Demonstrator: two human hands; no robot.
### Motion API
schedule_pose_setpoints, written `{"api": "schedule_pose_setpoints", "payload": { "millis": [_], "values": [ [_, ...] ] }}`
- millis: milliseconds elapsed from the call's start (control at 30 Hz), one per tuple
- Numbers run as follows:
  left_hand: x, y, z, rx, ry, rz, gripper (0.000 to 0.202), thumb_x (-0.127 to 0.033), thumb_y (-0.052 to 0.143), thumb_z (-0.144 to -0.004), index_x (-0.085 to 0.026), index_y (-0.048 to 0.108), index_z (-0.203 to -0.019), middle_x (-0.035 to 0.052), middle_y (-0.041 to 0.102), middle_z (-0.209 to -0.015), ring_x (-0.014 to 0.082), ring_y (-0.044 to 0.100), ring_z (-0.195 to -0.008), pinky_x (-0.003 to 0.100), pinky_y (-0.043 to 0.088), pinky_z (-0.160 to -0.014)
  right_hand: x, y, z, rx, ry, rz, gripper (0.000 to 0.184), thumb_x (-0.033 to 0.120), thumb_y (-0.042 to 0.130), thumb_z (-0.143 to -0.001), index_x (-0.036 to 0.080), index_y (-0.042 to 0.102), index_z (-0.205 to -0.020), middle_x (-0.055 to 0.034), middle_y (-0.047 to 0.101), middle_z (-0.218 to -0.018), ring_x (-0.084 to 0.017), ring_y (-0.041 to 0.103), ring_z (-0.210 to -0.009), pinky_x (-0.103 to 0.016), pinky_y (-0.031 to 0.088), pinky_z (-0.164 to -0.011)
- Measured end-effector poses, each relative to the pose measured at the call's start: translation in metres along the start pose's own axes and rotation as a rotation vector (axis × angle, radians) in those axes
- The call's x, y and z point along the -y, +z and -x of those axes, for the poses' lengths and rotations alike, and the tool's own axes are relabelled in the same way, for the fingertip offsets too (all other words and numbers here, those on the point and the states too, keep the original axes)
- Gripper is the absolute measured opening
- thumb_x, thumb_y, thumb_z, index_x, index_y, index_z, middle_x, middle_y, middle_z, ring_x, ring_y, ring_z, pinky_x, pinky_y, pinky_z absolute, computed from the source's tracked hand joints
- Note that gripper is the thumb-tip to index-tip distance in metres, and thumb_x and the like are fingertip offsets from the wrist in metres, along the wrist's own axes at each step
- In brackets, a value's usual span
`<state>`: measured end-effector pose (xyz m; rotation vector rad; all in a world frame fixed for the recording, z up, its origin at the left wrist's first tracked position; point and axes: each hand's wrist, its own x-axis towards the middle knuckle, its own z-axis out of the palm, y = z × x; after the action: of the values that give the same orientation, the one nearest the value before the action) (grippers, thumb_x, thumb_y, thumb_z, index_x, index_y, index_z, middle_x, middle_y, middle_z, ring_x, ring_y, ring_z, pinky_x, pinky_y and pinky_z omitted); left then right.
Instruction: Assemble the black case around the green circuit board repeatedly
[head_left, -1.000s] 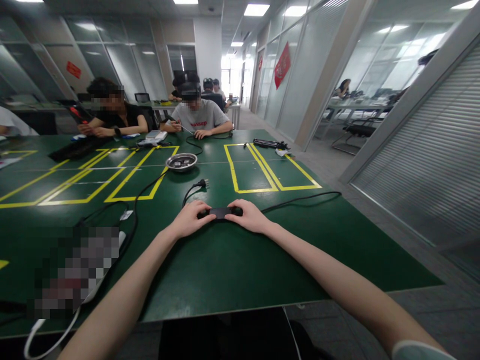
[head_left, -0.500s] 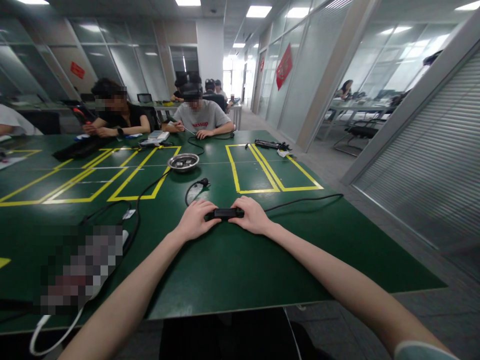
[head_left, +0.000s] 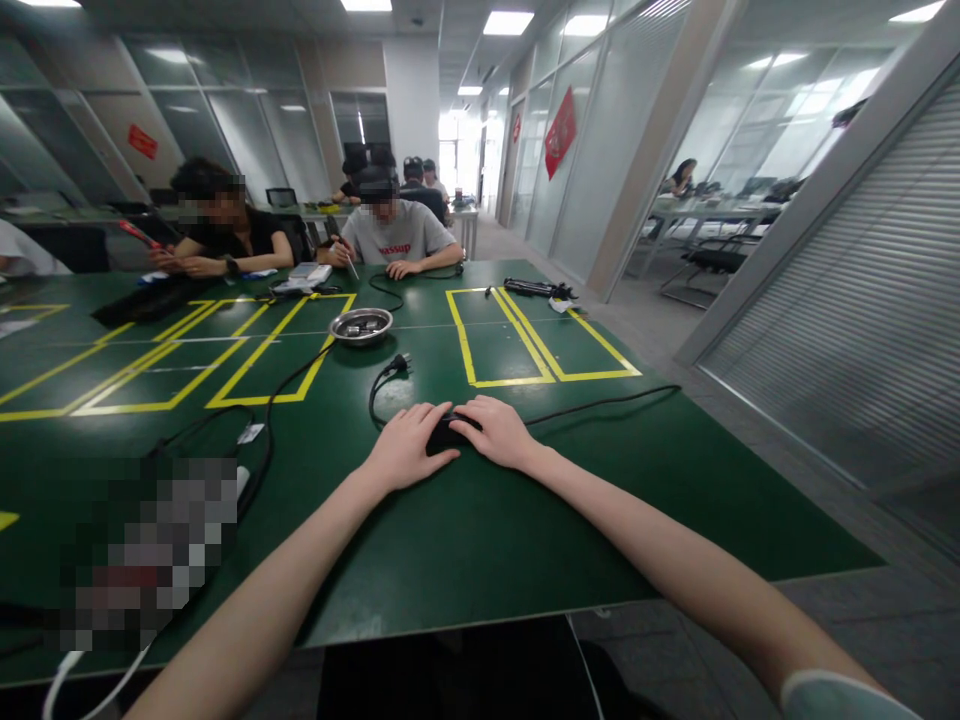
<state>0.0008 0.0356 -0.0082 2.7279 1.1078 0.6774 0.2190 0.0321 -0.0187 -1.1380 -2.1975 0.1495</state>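
A black power adapter (head_left: 444, 434) rests on the green table in front of me, partly hidden under my fingers. My left hand (head_left: 405, 446) is closed around its left part, with the thumb along the near side. From the right, my right hand (head_left: 498, 430) grips the other part, fingers lying over the top. Beyond my left hand, a short black cord curls up to a power plug (head_left: 402, 365). Another black cable (head_left: 600, 402) runs out to the right from beside my right hand.
A metal bowl (head_left: 361, 327) with small metal pieces stands farther back. Yellow tape rectangles (head_left: 472, 340) mark the green table (head_left: 525, 540). A black folded tripod-like item (head_left: 536, 288) lies at the back right. A blurred power strip (head_left: 157, 550) is at left. Co-workers sit across the table.
My hands have come closer together over the adapter. My left hand has shifted right, and the adapter now shows less between my fingers. A co-worker opposite has raised the hand holding a thin tool.
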Motion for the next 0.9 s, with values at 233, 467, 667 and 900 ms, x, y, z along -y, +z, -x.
{"api": "schedule_pose_setpoints", "payload": {
  "millis": [233,467,667,900],
  "values": [
    [-0.002,0.005,-0.005,0.053,0.03,-0.102,0.031,-0.048,0.058,-0.099,-0.019,0.06,-0.11,0.0119,0.069,-0.105,0.0308,0.066,-0.101,0.043,0.049,-0.093,0.004,-0.005,0.0,0.057,0.043,0.054,0.031,0.036,0.048,-0.105,0.021,0.074,-0.111,-0.0088,0.073,-0.089,-0.022,0.067,-0.085,-0.033,0.05,-0.083],
    [0.001,-0.004,-0.003,0.15,-0.002,-0.026,0.03,-0.05,0.057,-0.099,-0.02,0.061,-0.1,0.0099,0.071,-0.096,0.03,0.069,-0.091,0.04,0.05,-0.087,-0.002,-0.02,0.006,0.175,-0.374,0.04,0.038,0.026,0.063,-0.096,0.023,0.063,-0.134,-0.0124,0.067,-0.133,-0.026,0.066,-0.116,-0.04,0.052,-0.099],
    [0.003,-0.011,-0.002,0.015,0.059,-0.027,0.037,-0.043,0.069,-0.092,-0.021,0.061,-0.121,0.0111,0.072,-0.113,0.0295,0.067,-0.103,0.04,0.051,-0.091,-0.004,-0.016,0.002,0.17,-0.304,0.181,0.034,0.033,0.057,-0.102,0.015,0.062,-0.13,-0.0159,0.074,-0.115,-0.026,0.071,-0.099,-0.041,0.053,-0.09],
    [0.003,-0.013,-0.002,0.04,0.085,-0.096,0.025,-0.046,0.062,-0.098,-0.021,0.062,-0.097,0.0052,0.068,-0.086,0.0247,0.065,-0.083,0.037,0.05,-0.084,0.004,-0.023,0.0,0.202,-0.294,0.284,0.033,0.036,0.049,-0.106,0.01,0.062,-0.123,-0.0159,0.076,-0.105,-0.025,0.071,-0.089,-0.039,0.052,-0.085]
  ]
}}
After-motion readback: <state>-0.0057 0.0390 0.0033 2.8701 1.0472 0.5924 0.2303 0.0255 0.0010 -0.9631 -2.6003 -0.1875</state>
